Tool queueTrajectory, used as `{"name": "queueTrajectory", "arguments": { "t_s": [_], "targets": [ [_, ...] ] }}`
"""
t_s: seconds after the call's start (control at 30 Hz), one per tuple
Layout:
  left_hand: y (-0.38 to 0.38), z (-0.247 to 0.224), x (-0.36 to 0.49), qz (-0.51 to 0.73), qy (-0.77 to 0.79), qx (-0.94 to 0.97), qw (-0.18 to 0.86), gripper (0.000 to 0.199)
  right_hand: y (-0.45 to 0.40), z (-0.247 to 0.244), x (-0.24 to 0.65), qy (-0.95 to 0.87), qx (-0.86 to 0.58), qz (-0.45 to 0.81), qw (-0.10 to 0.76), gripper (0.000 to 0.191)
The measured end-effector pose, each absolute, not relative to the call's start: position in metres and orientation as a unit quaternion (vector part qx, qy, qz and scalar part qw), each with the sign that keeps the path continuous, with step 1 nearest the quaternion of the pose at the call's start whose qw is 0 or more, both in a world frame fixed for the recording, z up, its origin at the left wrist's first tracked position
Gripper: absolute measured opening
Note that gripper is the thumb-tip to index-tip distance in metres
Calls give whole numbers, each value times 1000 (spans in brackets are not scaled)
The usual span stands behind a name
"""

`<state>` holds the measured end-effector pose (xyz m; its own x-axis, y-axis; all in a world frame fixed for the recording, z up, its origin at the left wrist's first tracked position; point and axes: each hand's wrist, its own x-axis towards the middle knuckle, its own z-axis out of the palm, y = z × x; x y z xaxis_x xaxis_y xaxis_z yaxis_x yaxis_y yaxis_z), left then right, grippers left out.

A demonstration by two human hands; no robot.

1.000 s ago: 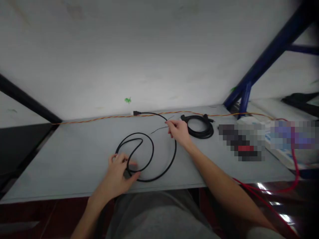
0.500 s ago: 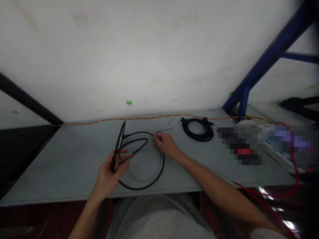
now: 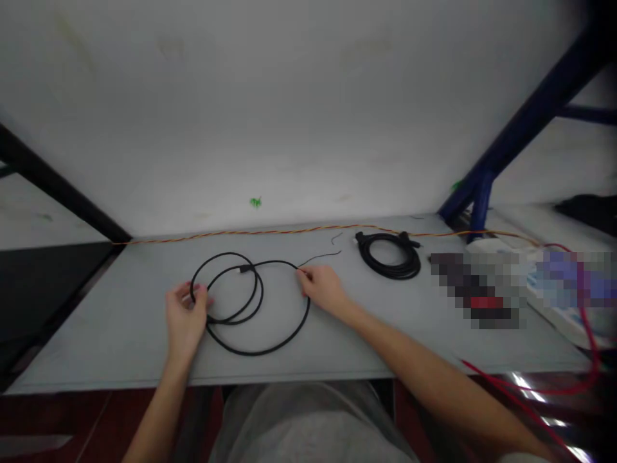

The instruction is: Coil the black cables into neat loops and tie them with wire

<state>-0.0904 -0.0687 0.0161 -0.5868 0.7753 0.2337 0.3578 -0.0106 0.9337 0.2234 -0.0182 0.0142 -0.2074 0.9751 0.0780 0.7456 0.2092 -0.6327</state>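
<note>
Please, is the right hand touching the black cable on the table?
Touching: the head view shows the right hand with its fingertips on the black cable.

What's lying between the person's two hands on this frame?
In the head view, loops of black cable lie between the left hand and the right hand.

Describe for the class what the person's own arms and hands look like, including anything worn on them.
Both forearms are bare, with no sleeve, glove, watch or band showing down to the left hand or the right hand. The fingers are bare too, with no visible rings or tape. No markings can be made out.
</note>
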Motion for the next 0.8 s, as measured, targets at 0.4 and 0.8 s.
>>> {"name": "queueTrajectory", "arguments": {
  "t_s": [0.4, 0.8],
  "targets": [
    [-21, 1, -101, 294, 530, 793, 58, 40, -20, 9, 220, -767, -592, 171, 178, 39],
    [7, 5, -62, 257, 428, 862, 89, 42, -20, 19, 214, -811, -546, 141, 158, 52]
  ]
}}
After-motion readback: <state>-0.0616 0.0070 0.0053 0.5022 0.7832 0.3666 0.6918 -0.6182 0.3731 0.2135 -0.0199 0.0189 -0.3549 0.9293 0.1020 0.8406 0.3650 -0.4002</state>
